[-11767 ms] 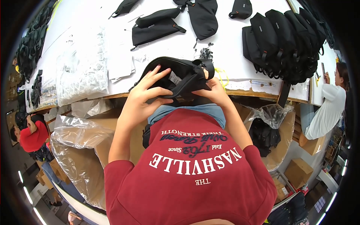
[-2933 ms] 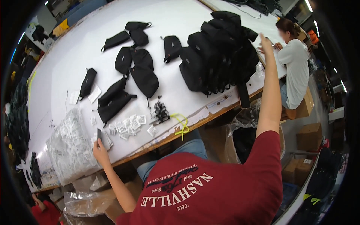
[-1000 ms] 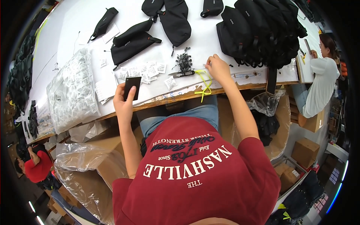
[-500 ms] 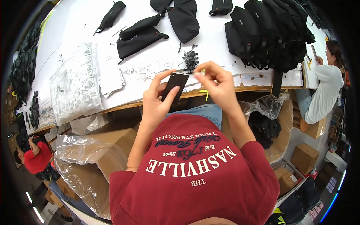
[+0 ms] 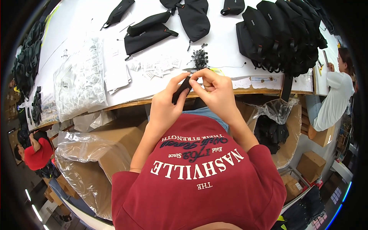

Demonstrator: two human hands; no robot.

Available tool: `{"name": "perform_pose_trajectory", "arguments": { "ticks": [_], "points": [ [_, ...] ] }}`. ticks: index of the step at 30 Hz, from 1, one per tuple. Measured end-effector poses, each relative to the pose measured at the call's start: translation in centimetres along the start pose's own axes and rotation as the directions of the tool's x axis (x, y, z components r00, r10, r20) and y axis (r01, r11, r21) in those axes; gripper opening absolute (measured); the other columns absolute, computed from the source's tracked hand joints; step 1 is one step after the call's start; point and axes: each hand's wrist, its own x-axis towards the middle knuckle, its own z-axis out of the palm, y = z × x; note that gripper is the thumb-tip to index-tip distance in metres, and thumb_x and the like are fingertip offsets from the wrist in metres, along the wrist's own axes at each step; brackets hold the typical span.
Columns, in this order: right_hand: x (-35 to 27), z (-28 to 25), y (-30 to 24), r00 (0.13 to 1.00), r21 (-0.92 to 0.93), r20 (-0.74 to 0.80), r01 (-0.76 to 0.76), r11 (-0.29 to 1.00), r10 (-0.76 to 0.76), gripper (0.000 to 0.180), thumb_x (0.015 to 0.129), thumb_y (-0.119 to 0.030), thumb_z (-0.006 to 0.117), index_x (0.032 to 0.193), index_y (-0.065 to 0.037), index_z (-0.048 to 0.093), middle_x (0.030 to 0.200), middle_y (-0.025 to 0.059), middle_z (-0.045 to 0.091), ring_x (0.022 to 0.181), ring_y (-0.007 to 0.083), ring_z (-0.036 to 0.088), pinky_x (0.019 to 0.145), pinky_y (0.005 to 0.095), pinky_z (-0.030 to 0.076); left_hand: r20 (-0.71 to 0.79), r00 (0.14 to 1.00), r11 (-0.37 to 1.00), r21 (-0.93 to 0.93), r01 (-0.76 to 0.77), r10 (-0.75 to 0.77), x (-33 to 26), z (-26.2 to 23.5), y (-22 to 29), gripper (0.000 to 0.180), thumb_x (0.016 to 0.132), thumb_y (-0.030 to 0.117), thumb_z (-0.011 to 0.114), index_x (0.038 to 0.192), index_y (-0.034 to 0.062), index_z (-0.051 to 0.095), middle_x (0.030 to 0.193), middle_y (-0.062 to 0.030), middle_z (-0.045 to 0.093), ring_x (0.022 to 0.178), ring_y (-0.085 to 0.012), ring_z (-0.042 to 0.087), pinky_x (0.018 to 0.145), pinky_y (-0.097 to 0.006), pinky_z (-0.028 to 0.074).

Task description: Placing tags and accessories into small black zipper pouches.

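Note:
A black rectangular hang tag (image 5: 181,90) is gripped between the thumb and fingers of my left hand (image 5: 165,102), just in front of the table edge. My right hand (image 5: 217,91) is closed in a pinch at the tag's upper corner; whatever those fingertips hold is too small to make out. Just beyond both hands lies a bunch of black tag strings (image 5: 200,58) on the white table (image 5: 226,50). Loose white printed labels (image 5: 156,69) are spread to its left. Farther back rests a black zip pouch (image 5: 150,37).
A clear bag of white labels (image 5: 80,82) and a stack of white cards (image 5: 116,83) occupy the left. Black pouches (image 5: 268,34) are heaped at right. Below the table stand plastic-lined cartons (image 5: 90,168). A person in a white top (image 5: 337,90) sits at far right.
My right hand has come left to meet the tag's corner. The tag has turned and shows a narrower face. The whole view has shifted slightly.

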Motion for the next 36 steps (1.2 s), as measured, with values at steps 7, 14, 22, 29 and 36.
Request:
{"name": "perform_pose_trajectory", "arguments": {
  "ticks": [7, 14, 22, 29, 36],
  "points": [
    [0.2, 0.5, 0.2, 0.994, 0.122, -0.001, -0.112, 0.986, 0.113, 0.016, 0.084, -0.016, 0.065, 0.089, -0.002, 0.058, 0.047, 0.0004, 0.043, 0.041, 0.0054, 0.035, 0.041, 0.0245, 0.027, -0.062, 0.992, 0.988, 0.116, -0.098, 0.106, -0.1, 0.3, -0.3, 0.039, 0.084, 0.002, 0.061, 0.121, 0.0097, 0.053, 0.077, -0.0132, 0.064, 0.064, -0.0272, 0.063, 0.058, -0.031, 0.047],
    [0.3, -0.5, 3.4, 0.826, 0.439, 0.501, -0.501, 0.746, 0.260, 0.014, 0.090, -0.017, 0.060, 0.093, -0.004, 0.056, 0.055, -0.0024, 0.052, 0.047, 0.0039, 0.048, 0.043, 0.0183, 0.037, 0.299, 0.925, 0.899, -0.293, 0.325, -0.237, 0.1, -2.3, -1.4, 0.020, 0.093, 0.010, 0.053, 0.112, 0.0041, 0.055, 0.069, -0.0047, 0.060, 0.056, -0.0087, 0.055, 0.052, -0.023, 0.044],
    [0.6, -0.1, 4.1, 0.765, 0.513, 0.622, -0.560, 0.651, 0.168, 0.018, 0.091, -0.020, 0.059, 0.087, -0.004, 0.056, 0.056, -0.0006, 0.053, 0.047, 0.0065, 0.050, 0.044, 0.0196, 0.039, 0.367, 0.914, 0.833, -0.440, 0.335, -0.173, 1.2, -1.0, -2.3, 0.008, 0.095, 0.010, 0.049, 0.092, 0.0028, 0.050, 0.066, 0.0008, 0.050, 0.053, -0.0050, 0.048, 0.049, -0.019, 0.040],
    [0.5, -2.0, 6.3, 0.884, 0.635, 0.391, -0.461, 0.620, 0.257, 0.017, 0.091, -0.018, 0.056, 0.089, -0.002, 0.057, 0.069, 0.0010, 0.057, 0.050, 0.0049, 0.051, 0.044, 0.0187, 0.043, -0.154, 0.983, 0.986, 0.150, -0.074, 0.097, 11.4, 1.4, -10.7, 0.017, 0.083, 0.007, 0.057, 0.100, 0.0081, 0.057, 0.098, -0.0108, 0.059, 0.076, -0.0239, 0.058, 0.067, -0.034, 0.045],
    [-0.9, -2.5, 5.8, 0.912, 0.625, 0.322, -0.406, 0.667, 0.254, 0.013, 0.089, -0.015, 0.062, 0.091, -0.002, 0.063, 0.066, -0.0016, 0.057, 0.047, 0.0019, 0.044, 0.040, 0.0177, 0.034, -0.110, 0.895, 0.582, 0.792, -0.184, 0.432, 16.0, 1.6, -17.3, 0.018, 0.073, 0.012, 0.065, 0.090, 0.0130, 0.062, 0.093, -0.0041, 0.056, 0.085, -0.0216, 0.050, 0.074, -0.036, 0.037]
  ]
}}
